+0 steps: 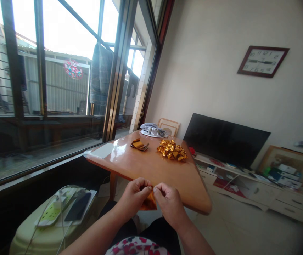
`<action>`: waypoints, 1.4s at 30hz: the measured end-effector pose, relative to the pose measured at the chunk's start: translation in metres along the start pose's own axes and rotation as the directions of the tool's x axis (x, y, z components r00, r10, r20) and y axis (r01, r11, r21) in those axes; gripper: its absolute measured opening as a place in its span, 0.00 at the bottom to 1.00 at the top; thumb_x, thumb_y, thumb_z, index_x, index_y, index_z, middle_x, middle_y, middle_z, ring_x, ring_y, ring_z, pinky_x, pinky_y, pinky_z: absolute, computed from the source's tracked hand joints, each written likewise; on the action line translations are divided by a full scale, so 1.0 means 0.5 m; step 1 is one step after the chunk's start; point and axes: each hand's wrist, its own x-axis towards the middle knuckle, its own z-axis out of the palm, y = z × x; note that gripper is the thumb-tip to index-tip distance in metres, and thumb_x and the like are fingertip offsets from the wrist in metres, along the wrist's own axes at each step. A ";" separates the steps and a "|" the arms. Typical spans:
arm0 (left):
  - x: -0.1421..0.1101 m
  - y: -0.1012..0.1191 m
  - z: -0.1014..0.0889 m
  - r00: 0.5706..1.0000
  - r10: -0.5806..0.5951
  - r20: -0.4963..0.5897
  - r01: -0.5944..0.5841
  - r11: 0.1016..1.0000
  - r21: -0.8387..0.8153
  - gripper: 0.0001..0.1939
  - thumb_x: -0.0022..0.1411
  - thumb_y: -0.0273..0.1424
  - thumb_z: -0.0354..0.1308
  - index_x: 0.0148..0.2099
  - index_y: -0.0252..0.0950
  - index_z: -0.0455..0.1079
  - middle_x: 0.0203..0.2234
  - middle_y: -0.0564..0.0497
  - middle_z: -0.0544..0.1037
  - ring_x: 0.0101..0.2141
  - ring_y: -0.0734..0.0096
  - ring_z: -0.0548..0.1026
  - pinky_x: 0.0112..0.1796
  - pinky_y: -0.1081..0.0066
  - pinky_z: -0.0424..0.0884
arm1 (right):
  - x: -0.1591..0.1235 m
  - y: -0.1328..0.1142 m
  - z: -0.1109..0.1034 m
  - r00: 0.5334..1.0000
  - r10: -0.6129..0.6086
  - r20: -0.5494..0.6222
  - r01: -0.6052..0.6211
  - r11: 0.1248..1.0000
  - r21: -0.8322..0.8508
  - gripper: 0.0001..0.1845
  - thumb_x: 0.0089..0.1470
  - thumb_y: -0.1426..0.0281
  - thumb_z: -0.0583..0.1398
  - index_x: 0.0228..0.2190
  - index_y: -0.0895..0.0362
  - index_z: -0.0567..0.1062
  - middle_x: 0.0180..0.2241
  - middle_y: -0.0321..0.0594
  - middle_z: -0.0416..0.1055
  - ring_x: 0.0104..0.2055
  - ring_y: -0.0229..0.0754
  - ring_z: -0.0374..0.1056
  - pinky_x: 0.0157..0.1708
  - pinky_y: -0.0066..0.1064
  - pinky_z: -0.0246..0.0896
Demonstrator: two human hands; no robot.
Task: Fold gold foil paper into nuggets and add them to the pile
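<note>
Just off the near edge of the wooden table [151, 166], my left hand [138, 193] and my right hand [168, 198] meet, thumbs and fingertips pinched close together. Between them hangs a sheet of shiny gold foil paper [149, 203], its upper edge in both pinches and partly hidden by the fingers. Farther back on the tabletop lies a pile of folded gold foil pieces [172, 150]. To its left sits a small stack of flat gold paper sheets [139, 144], slightly curled.
Folded cloth items [153, 131] lie at the table's far end. At my left, a pale stool [23, 235] carries a power strip [51, 212], cables and a phone [78, 206]. A television [223, 140] stands on a white cabinet [263, 194]. Windows line the left side.
</note>
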 end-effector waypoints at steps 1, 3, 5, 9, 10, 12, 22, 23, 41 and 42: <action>0.000 -0.001 0.000 1.000 0.005 0.005 -0.005 1.000 0.005 0.10 0.58 0.36 0.63 0.33 0.32 0.73 0.24 0.52 0.73 0.26 0.74 0.67 0.28 0.74 0.62 | 0.000 0.000 0.000 1.000 -0.012 -0.012 0.012 0.999 -0.031 0.14 0.59 0.65 0.57 0.24 0.56 0.71 0.22 0.33 0.66 0.27 0.37 0.60 0.28 0.26 0.54; 0.001 -0.005 -0.001 1.000 0.022 0.014 -0.022 1.000 0.020 0.10 0.58 0.36 0.63 0.33 0.32 0.73 0.25 0.52 0.73 0.26 0.74 0.67 0.28 0.74 0.62 | 0.001 0.000 0.001 0.999 -0.024 -0.023 0.022 0.997 -0.068 0.13 0.58 0.66 0.57 0.23 0.56 0.70 0.22 0.33 0.67 0.27 0.37 0.61 0.28 0.26 0.54; 0.002 -0.009 -0.002 0.999 0.044 0.022 -0.045 0.998 0.037 0.10 0.59 0.35 0.62 0.34 0.32 0.73 0.25 0.52 0.73 0.26 0.74 0.66 0.28 0.75 0.61 | 0.002 0.001 0.000 1.000 -0.023 -0.020 0.021 0.997 -0.076 0.13 0.58 0.66 0.57 0.23 0.56 0.70 0.22 0.33 0.67 0.27 0.38 0.62 0.28 0.26 0.54; 0.002 -0.005 -0.006 0.996 0.078 0.038 -0.080 0.995 0.058 0.09 0.58 0.34 0.63 0.33 0.33 0.74 0.25 0.52 0.73 0.27 0.74 0.67 0.29 0.75 0.62 | 0.004 0.001 -0.003 1.000 -0.008 0.000 0.008 0.997 -0.072 0.13 0.58 0.66 0.57 0.22 0.56 0.70 0.22 0.33 0.68 0.27 0.38 0.62 0.28 0.27 0.54; 0.002 -0.002 -0.006 0.995 0.086 0.041 -0.088 0.994 0.067 0.09 0.58 0.35 0.63 0.32 0.33 0.74 0.26 0.52 0.73 0.28 0.73 0.67 0.30 0.75 0.62 | 0.004 0.001 -0.003 1.000 -0.009 0.001 0.010 0.997 -0.079 0.13 0.57 0.66 0.57 0.22 0.56 0.70 0.22 0.33 0.68 0.26 0.38 0.62 0.27 0.27 0.54; 0.001 0.003 -0.006 0.995 0.095 0.043 -0.099 0.992 0.082 0.10 0.58 0.35 0.63 0.31 0.33 0.74 0.26 0.52 0.73 0.28 0.72 0.68 0.30 0.74 0.62 | 0.003 0.001 -0.004 1.000 -0.025 -0.007 0.024 0.994 -0.110 0.14 0.57 0.66 0.58 0.21 0.55 0.69 0.21 0.33 0.68 0.26 0.38 0.62 0.27 0.27 0.53; 0.000 -0.012 0.000 1.000 -0.002 0.010 0.003 0.998 -0.071 0.16 0.58 0.43 0.65 0.30 0.34 0.70 0.23 0.54 0.70 0.24 0.76 0.64 0.26 0.76 0.59 | 0.002 0.001 0.008 0.996 -0.090 -0.003 0.089 0.986 -0.142 0.14 0.58 0.66 0.57 0.22 0.55 0.70 0.23 0.34 0.70 0.28 0.39 0.64 0.30 0.28 0.55; -0.001 -0.014 0.001 1.000 -0.001 0.005 0.001 0.998 -0.060 0.16 0.59 0.43 0.64 0.30 0.35 0.69 0.22 0.55 0.69 0.23 0.76 0.63 0.25 0.76 0.58 | 0.001 0.000 0.008 0.997 -0.079 0.008 0.079 0.988 -0.131 0.14 0.59 0.65 0.57 0.22 0.55 0.71 0.23 0.34 0.70 0.28 0.39 0.64 0.30 0.28 0.55; 0.009 0.007 -0.026 1.000 0.009 0.010 -0.009 0.999 0.047 0.15 0.63 0.41 0.58 0.34 0.33 0.77 0.28 0.49 0.77 0.32 0.68 0.71 0.36 0.70 0.65 | 0.007 0.025 0.008 0.995 0.100 0.027 -0.103 0.972 0.210 0.16 0.57 0.58 0.60 0.26 0.57 0.71 0.23 0.32 0.66 0.26 0.37 0.59 0.27 0.26 0.56; 0.009 0.005 -0.027 1.000 0.000 0.028 -0.002 0.999 0.045 0.15 0.62 0.40 0.59 0.34 0.33 0.76 0.27 0.50 0.76 0.31 0.68 0.70 0.35 0.71 0.65 | 0.007 0.026 0.008 0.995 0.100 0.022 -0.102 0.971 0.218 0.15 0.57 0.58 0.60 0.26 0.57 0.71 0.23 0.32 0.66 0.26 0.37 0.59 0.27 0.26 0.56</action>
